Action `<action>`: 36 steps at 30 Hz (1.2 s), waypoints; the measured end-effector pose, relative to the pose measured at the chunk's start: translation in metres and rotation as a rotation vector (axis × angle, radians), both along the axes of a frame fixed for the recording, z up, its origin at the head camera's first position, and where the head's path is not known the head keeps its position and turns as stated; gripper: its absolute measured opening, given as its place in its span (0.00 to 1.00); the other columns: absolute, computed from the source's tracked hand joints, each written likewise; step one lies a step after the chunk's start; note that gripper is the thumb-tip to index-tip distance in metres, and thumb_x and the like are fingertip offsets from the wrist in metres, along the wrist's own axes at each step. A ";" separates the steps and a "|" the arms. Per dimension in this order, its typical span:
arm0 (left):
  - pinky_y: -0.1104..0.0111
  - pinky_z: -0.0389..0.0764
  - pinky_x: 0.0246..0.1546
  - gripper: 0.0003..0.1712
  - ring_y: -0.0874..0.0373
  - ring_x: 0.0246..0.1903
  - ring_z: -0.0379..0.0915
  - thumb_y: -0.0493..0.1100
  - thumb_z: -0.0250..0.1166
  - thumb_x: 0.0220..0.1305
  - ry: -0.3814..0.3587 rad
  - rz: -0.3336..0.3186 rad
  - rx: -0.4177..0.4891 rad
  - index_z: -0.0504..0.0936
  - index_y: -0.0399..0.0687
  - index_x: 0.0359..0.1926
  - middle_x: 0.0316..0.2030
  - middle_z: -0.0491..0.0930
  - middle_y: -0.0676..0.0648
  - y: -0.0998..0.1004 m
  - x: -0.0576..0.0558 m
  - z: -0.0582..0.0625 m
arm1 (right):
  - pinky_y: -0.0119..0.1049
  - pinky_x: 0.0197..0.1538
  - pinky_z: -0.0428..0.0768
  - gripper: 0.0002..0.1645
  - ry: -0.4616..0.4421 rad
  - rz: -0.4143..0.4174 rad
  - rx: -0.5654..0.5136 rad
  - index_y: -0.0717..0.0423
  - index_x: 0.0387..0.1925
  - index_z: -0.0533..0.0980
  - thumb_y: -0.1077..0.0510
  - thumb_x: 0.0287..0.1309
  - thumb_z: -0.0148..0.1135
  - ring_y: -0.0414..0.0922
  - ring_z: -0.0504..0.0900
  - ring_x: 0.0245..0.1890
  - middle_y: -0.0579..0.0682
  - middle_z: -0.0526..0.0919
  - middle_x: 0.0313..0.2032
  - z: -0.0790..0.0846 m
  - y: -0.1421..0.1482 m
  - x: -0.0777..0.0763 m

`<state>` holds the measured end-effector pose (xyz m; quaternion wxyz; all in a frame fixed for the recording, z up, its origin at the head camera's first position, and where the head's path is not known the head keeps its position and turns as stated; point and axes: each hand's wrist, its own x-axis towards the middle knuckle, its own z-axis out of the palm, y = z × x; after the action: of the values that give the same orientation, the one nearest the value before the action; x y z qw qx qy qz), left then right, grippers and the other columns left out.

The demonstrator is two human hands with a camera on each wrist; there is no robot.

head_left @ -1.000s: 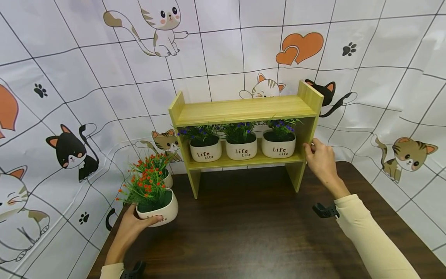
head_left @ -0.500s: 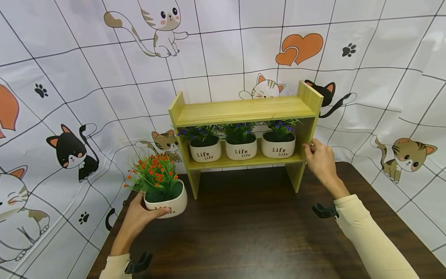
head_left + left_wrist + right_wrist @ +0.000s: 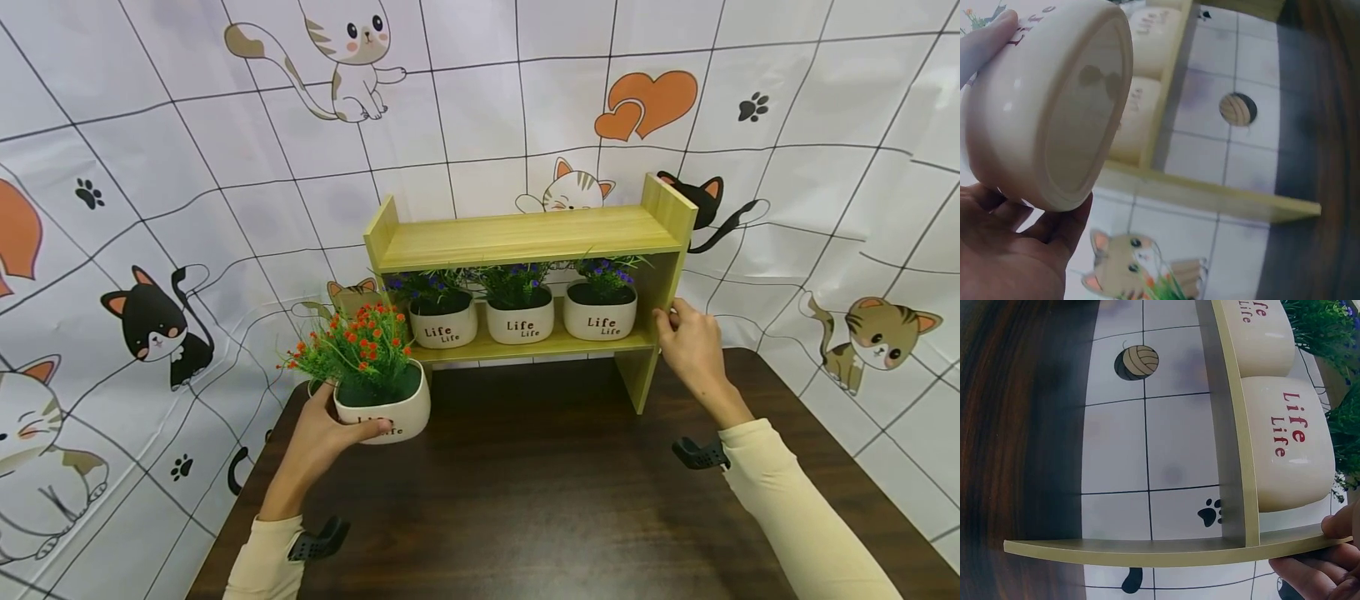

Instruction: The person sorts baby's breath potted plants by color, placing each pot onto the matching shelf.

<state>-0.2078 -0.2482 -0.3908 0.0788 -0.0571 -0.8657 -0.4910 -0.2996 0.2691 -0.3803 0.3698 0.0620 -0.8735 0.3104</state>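
In the head view my left hand (image 3: 318, 437) grips a white flowerpot (image 3: 401, 415) with orange-red flowers (image 3: 367, 337), its thumb across the "Life" lettering. The flowerpot hangs in the air, in front of the left leg of a two-tier wooden shelf (image 3: 525, 237). The left wrist view shows the pot's underside (image 3: 1088, 106), with fingers beneath and thumb on its front. My right hand (image 3: 690, 346) pinches the shelf's right side panel (image 3: 1147, 556), thumb inside and fingers outside. Three white flowerpots (image 3: 520, 323) with purple flowers stand in a row on the lower tier.
The shelf stands at the back of a dark wooden table (image 3: 525, 500), against a white tiled-pattern wall covering (image 3: 480, 108) with cartoon cats. A second orange-flowered plant (image 3: 303, 358) stands behind the held pot, mostly hidden. Each wrist wears a black band (image 3: 701, 454).
My left hand has carried the orange-flowered pot right and farther back, so it now overlaps the shelf's left leg. The right hand and the shelf have stayed where they were.
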 end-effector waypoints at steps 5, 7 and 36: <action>0.70 0.85 0.48 0.50 0.58 0.51 0.83 0.49 0.82 0.58 0.024 -0.054 0.057 0.68 0.47 0.77 0.60 0.83 0.38 0.012 -0.006 0.012 | 0.65 0.35 0.81 0.12 -0.011 0.001 -0.002 0.75 0.44 0.82 0.65 0.73 0.61 0.68 0.88 0.28 0.70 0.90 0.33 0.001 0.000 0.001; 0.71 0.85 0.48 0.49 0.59 0.51 0.84 0.48 0.83 0.58 0.027 -0.074 0.074 0.68 0.47 0.76 0.60 0.83 0.38 0.017 -0.007 0.018 | 0.66 0.37 0.81 0.12 -0.012 0.003 -0.003 0.75 0.44 0.82 0.65 0.73 0.61 0.70 0.88 0.31 0.70 0.89 0.34 0.001 0.000 0.001; 0.65 0.89 0.43 0.43 0.54 0.46 0.88 0.51 0.84 0.54 0.187 -0.335 0.182 0.76 0.47 0.68 0.52 0.86 0.40 0.104 -0.031 0.099 | 0.68 0.40 0.82 0.12 -0.022 -0.004 -0.006 0.75 0.45 0.82 0.64 0.73 0.62 0.73 0.89 0.37 0.71 0.89 0.36 0.002 0.000 0.001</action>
<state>-0.2385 -0.1440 -0.2919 0.0811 -0.2381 -0.7851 -0.5660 -0.2989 0.2693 -0.3781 0.3608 0.0557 -0.8768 0.3129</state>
